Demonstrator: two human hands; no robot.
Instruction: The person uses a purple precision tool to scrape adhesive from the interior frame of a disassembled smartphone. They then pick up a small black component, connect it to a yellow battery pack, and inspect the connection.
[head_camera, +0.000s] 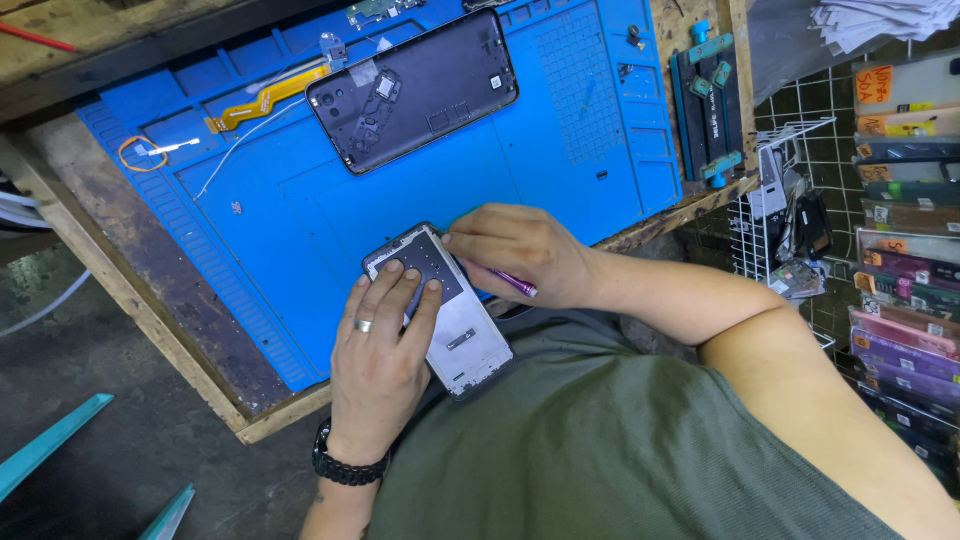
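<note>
Phone frame (455, 320) lies at lower centre of the frame, on the near edge of the blue mat (400, 210). Left hand (385, 345) presses flat on it, fingers extended. Right hand (520, 250) grips a purple tool (512, 283), tip at the frame's upper edge. Black back cover (415, 90) lies upper centre on the surface.

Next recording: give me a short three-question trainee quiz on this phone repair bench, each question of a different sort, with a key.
1. True or false: the left hand presses on the phone frame.
2. Which does the right hand hold? A) purple tool B) scissors C) brush
3. Fill in: the black back cover lies on the ___ mat.

Key: 1 true; 2 A; 3 blue.
</note>
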